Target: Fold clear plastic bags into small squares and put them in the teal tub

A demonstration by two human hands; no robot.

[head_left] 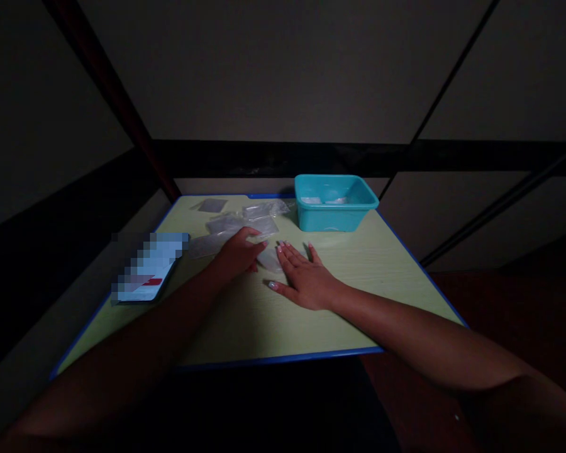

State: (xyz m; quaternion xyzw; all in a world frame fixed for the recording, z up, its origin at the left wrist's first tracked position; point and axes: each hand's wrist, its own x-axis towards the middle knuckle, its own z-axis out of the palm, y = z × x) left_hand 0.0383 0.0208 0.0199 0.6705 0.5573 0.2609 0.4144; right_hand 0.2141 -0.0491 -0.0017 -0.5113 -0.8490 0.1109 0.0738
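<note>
A thin, clear plastic piece (270, 259) lies on the table between my two hands. My right hand (304, 274) is spread flat, palm down, with its fingertips on the right side of that piece. My left hand (239, 253) is curled at the left edge of the piece, thumb and fingers bent together; what they pinch is too small and dim to make out. Just beyond my left hand are several clear plastic packets (226, 223), partly overlapping, one of them crinkled (266, 209).
A turquoise basket (332, 217) with some clear packets inside stands at the back right of the blue-edged table (245, 321). At the left edge lies a phone (153, 267) with a lit, blurred screen. A small grey square packet (212, 206) is at the back left.
</note>
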